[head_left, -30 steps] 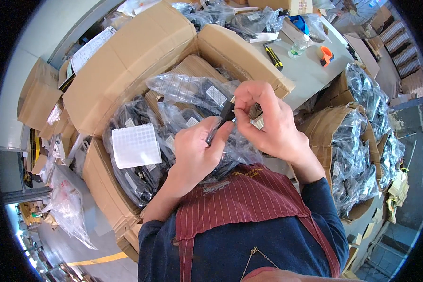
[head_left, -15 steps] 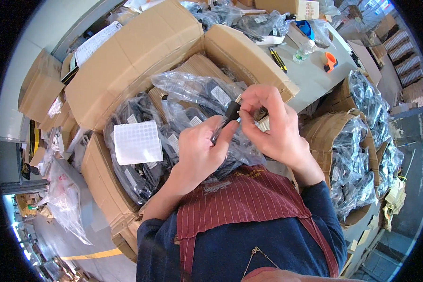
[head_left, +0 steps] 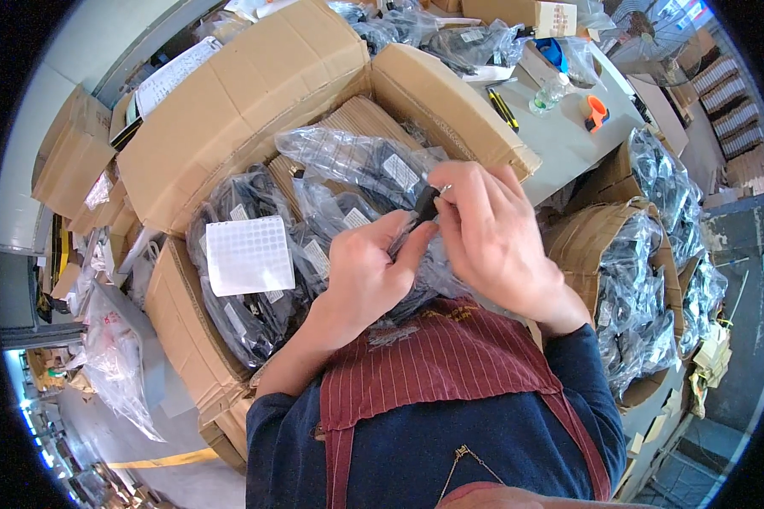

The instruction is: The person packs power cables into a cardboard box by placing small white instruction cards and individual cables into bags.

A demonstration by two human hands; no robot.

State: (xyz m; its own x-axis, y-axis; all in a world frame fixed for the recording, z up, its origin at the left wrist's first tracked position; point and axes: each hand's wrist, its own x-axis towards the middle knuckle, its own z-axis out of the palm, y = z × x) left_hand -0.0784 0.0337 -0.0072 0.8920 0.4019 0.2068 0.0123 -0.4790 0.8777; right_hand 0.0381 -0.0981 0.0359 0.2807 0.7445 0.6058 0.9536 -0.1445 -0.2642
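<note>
Pinching a small black plug (head_left: pixel 424 202), both hands (head_left: pixel 433 254) press crinkled clear bags (head_left: pixel 356 165).

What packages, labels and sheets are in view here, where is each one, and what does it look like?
Clear plastic bag: held over the box by left hand and right hand; dark contents, small white label.
Sticker sheet: lies on the bagged goods, square, white.
Open cardboard box: in front of the person, brown, flaps out.
Side cartons: to the right, brown, full of bagged items.
Small carton: top, tan.
</note>
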